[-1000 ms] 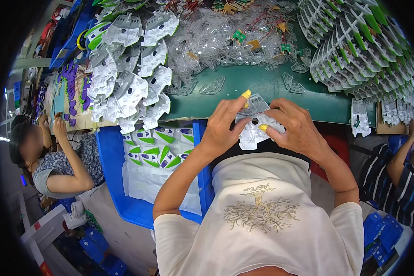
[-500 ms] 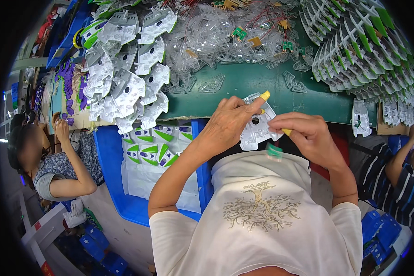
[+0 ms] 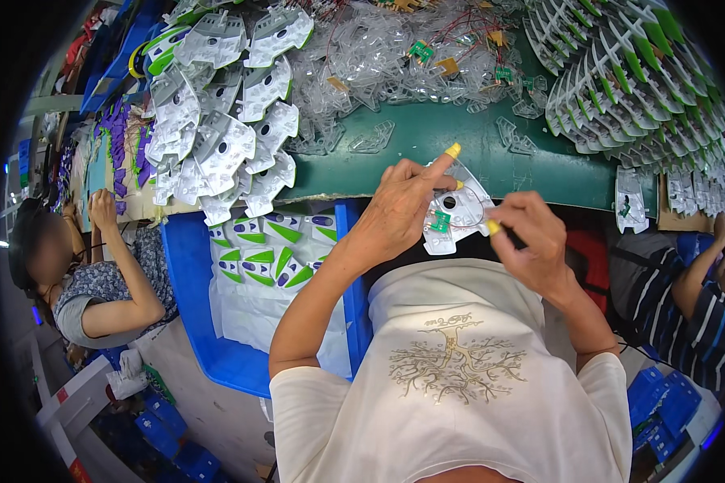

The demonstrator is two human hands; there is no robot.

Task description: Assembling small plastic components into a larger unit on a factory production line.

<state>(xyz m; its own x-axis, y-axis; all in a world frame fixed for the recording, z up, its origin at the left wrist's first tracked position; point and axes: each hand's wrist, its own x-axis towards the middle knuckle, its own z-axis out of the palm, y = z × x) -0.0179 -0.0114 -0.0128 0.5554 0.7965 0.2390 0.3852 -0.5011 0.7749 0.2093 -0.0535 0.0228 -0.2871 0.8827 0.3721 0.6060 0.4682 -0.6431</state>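
Note:
My left hand (image 3: 399, 211) grips a white plastic housing half (image 3: 459, 211) by its left side, the yellow-covered index fingertip stretched along its top. A dark round hole shows in the housing's middle. A small green circuit board (image 3: 440, 221) lies in its lower left part, and a thin reddish wire runs over the inner face toward the right edge. At that edge is my right hand (image 3: 533, 245), thumb and index finger, yellow-tipped too, drawn together in a pinch. It is slightly blurred, and what the fingertips hold cannot be made out.
Stacked white-and-green housings stand on the green table (image 3: 427, 133) at left (image 3: 217, 149) and right (image 3: 620, 88). Between them lies a heap of clear plastic parts (image 3: 379, 60) with wired boards. A blue bin (image 3: 217, 350) holds white-green pieces. Co-workers sit at left (image 3: 113, 298) and right (image 3: 693, 314).
The circuit board, which hung below the housing near my right hand, now lies inside the housing. My right hand has shifted slightly right; my left hand keeps its grip on the housing.

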